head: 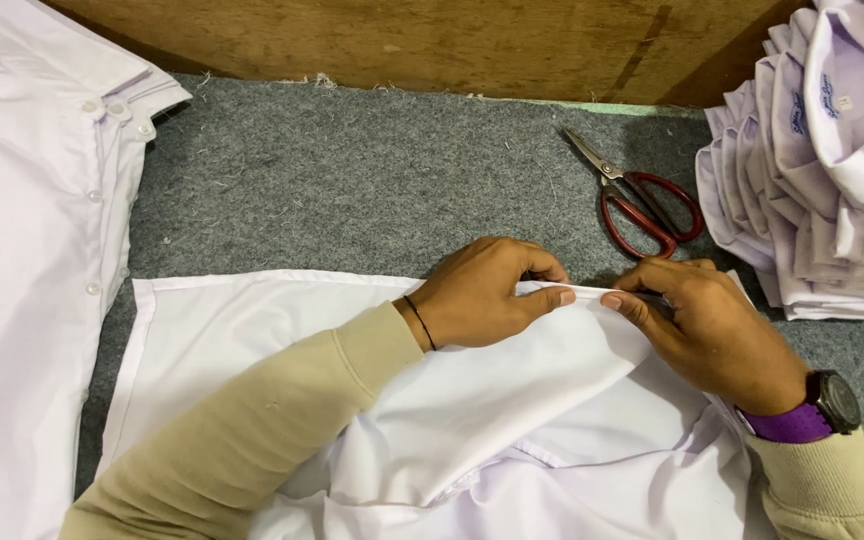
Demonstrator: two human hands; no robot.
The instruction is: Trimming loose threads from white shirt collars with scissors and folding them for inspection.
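White garment [432, 400] spread flat on grey felt work surface [352, 190], near centre of scene, one folded edge raised between both hands. Left hand [487, 295] resting on the cloth, thumb and forefinger pinched closed on the folded edge; thin dark band [419, 322] at the wrist, beige sleeve [242, 440] running to the near left. Right hand [712, 335] just right of the left, thumb tip almost touching the left thumb, fingers closed on the same fold; purple-strapped watch [817, 410] at the wrist. Red-handled scissors [637, 200] lying on the felt, far side of the right hand, blades closed and pointing far-left, apart from the garment. Stack of folded pale shirts [822, 150] at far right, collars turned toward the viewer, just beside the scissors. Buttoned white shirt [22, 250] laid along the left edge, collar at far left. Wooden board [432, 40] bounding the far side of the felt.
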